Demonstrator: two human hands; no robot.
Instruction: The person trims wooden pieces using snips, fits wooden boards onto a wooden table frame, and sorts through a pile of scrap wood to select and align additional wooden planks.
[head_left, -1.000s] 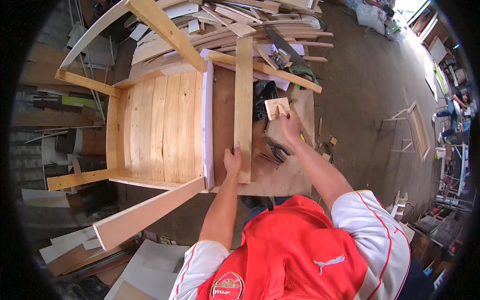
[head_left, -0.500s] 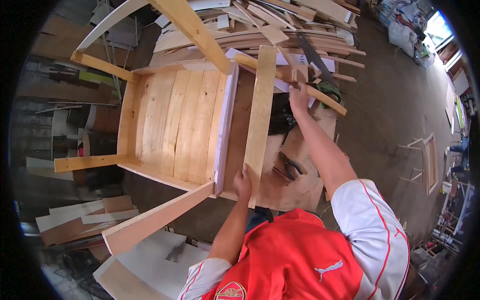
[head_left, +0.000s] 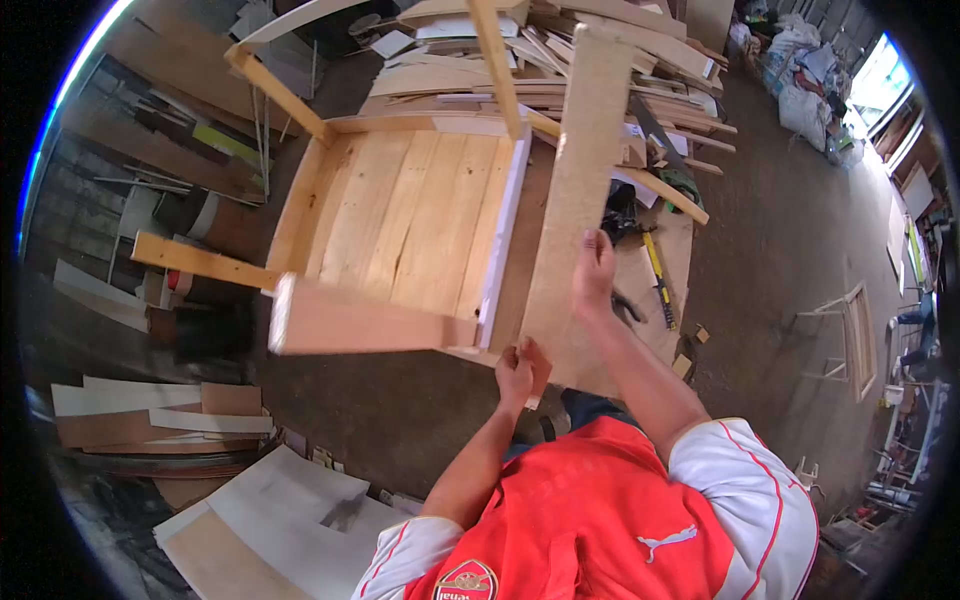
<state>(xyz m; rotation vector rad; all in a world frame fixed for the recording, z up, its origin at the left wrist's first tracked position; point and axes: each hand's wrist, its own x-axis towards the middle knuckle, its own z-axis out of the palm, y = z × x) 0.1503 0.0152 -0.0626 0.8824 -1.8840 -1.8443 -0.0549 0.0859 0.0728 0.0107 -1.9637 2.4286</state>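
My left hand (head_left: 515, 377) is closed at the near end of a long flat wooden board (head_left: 577, 165). Beside those fingers shows a small reddish-brown piece (head_left: 540, 368); whether it belongs to the board I cannot tell. My right hand (head_left: 595, 275) grips the board's right edge, nearer its middle. The board slants up and away from me over the worktable. To its left lies an upturned wooden table frame (head_left: 405, 205) with a slatted panel and legs sticking up; one leg (head_left: 370, 322) points toward me.
On the worktable (head_left: 585, 370), right of the board, are a yellow-and-black tool (head_left: 660, 280), partly hidden pliers (head_left: 628, 306) and a handsaw (head_left: 655, 132). Wood offcuts (head_left: 470, 75) pile up behind. White sheets (head_left: 290, 500) lie at lower left. A wooden frame (head_left: 855, 335) stands at right.
My right hand has left the curved wooden strip and block and now holds the board. The board appears raised and turned broad face toward me. A yellow-and-black tool has come into sight.
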